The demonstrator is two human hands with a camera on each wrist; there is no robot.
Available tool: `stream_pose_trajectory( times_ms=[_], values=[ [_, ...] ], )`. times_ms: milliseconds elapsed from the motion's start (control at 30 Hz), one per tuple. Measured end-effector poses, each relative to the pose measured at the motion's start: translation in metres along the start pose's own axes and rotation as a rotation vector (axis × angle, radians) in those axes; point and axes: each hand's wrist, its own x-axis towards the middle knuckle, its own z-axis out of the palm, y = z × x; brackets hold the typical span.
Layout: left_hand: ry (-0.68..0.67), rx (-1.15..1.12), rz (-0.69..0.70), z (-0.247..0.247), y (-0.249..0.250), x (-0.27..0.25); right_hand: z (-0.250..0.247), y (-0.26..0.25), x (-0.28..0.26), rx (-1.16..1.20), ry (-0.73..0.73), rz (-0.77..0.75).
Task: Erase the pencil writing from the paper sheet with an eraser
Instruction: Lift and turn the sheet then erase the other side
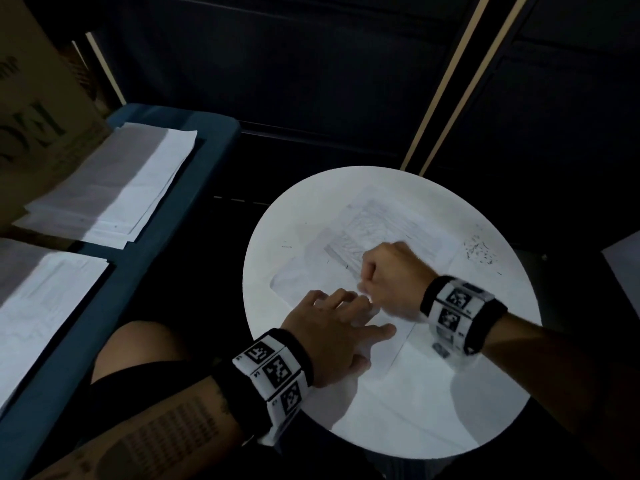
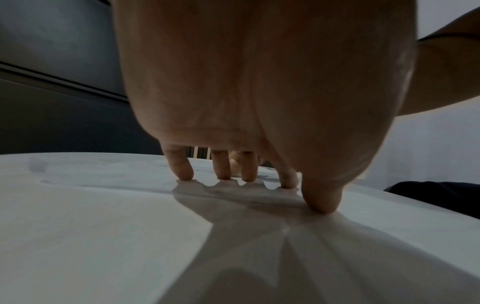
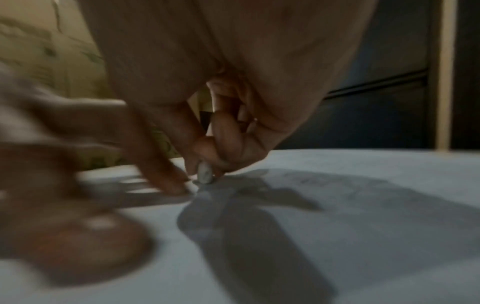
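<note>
My left hand (image 1: 332,336) lies flat, fingers (image 2: 182,168) spread and pressing the paper sheet (image 1: 398,230) onto the round white table (image 1: 408,420) so rubbing won't drag or crease it. My right hand (image 1: 391,275), just beyond the left fingertips, pinches a small grey eraser (image 3: 205,173) tip-down on the sheet's grey pencil writing (image 1: 360,233). Eraser crumbs (image 1: 479,252) lie off the sheet's right edge. Much writing remains.
</note>
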Motion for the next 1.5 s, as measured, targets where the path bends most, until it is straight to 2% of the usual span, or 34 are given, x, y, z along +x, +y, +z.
stream_pose_trajectory(
  times_ms=[67,133,167,233,300,433,567,667,800,933,1067,1200,1300,1433,1500],
  values=[
    [0.025,-0.002,0.003,0.000,-0.001,0.000,0.002,0.000,-0.001,-0.009,-0.018,-0.020],
    [-0.071,-0.045,-0.020,-0.002,-0.002,0.000,-0.006,0.004,0.005,-0.041,0.077,0.031],
    [-0.070,-0.041,-0.020,-0.004,-0.002,-0.001,-0.007,0.006,0.008,-0.046,0.106,0.036],
    [0.004,-0.002,0.000,-0.004,0.001,0.000,0.001,0.003,0.006,-0.031,0.052,0.013],
    [0.004,-0.008,-0.003,0.001,0.001,0.000,0.006,0.000,0.003,0.006,-0.010,-0.013],
    [0.015,-0.042,-0.005,0.002,-0.002,0.002,-0.005,0.011,0.017,-0.033,0.123,0.040],
    [0.038,-0.018,0.000,0.006,-0.001,0.002,0.006,0.007,0.017,0.000,0.029,-0.002],
    [0.012,-0.033,0.005,0.004,-0.003,0.002,-0.006,0.011,0.027,-0.039,0.119,0.034],
    [0.018,-0.031,0.008,0.007,0.000,0.001,0.005,0.001,0.019,-0.010,0.003,-0.036],
    [0.013,-0.064,-0.014,0.004,0.001,0.000,-0.003,0.004,0.029,-0.013,0.096,0.005],
    [0.038,-0.042,-0.008,0.008,0.001,-0.001,0.007,-0.003,0.023,-0.014,0.036,-0.039],
    [-0.075,-0.113,-0.029,0.001,0.000,-0.003,-0.004,-0.001,0.032,-0.032,0.082,0.003],
    [-0.033,-0.112,-0.011,0.007,0.000,-0.004,0.002,-0.013,0.022,-0.052,-0.022,-0.073],
    [-0.006,-0.142,0.002,0.009,0.000,-0.004,-0.010,-0.002,0.039,-0.044,0.086,-0.017],
    [0.001,-0.150,-0.001,0.011,0.001,-0.004,-0.004,-0.004,0.039,-0.066,0.056,-0.018]
  ],
)
